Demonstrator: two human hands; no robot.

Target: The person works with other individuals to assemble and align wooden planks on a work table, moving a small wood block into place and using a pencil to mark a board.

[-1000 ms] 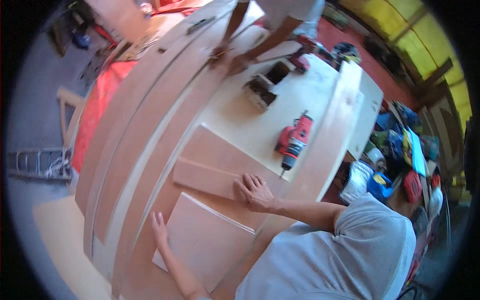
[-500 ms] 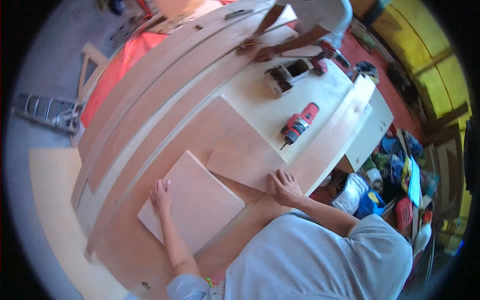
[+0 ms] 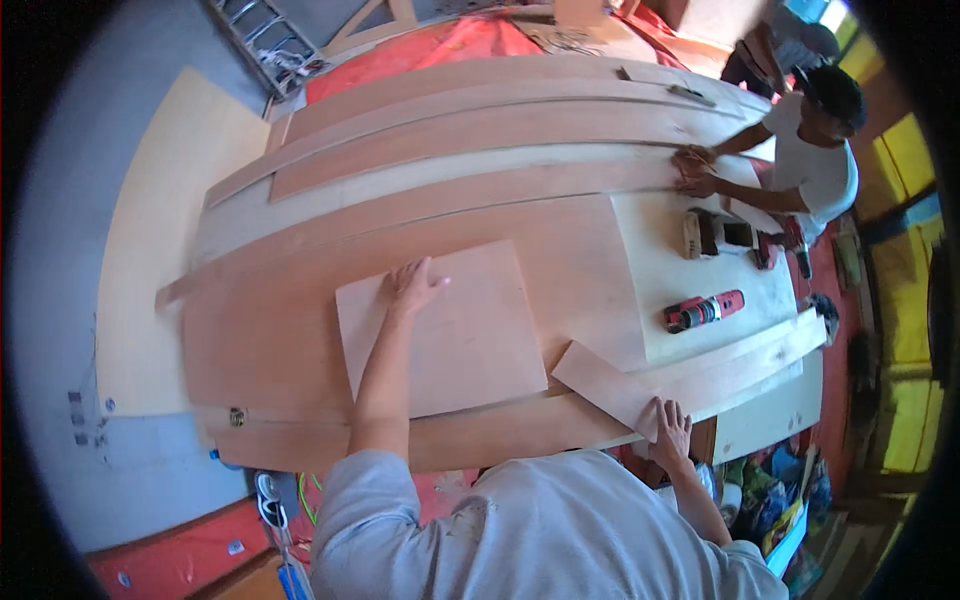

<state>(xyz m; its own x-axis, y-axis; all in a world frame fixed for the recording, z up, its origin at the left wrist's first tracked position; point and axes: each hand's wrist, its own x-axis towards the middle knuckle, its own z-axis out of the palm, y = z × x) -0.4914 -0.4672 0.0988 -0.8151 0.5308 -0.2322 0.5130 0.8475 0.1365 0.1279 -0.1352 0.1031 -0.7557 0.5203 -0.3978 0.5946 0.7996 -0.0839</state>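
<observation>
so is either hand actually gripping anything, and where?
Nothing is gripped. The left hand lies flat, fingers spread, on the square plywood panel near its top edge; the right hand presses on the end of the narrow plywood strip.

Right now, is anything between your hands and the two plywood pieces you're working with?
Nothing visible. The left hand lies flat on the square plywood panel, and the right hand rests on the near end of the small plywood strip. The red drill lies apart on the pale board, beyond the strip.
</observation>
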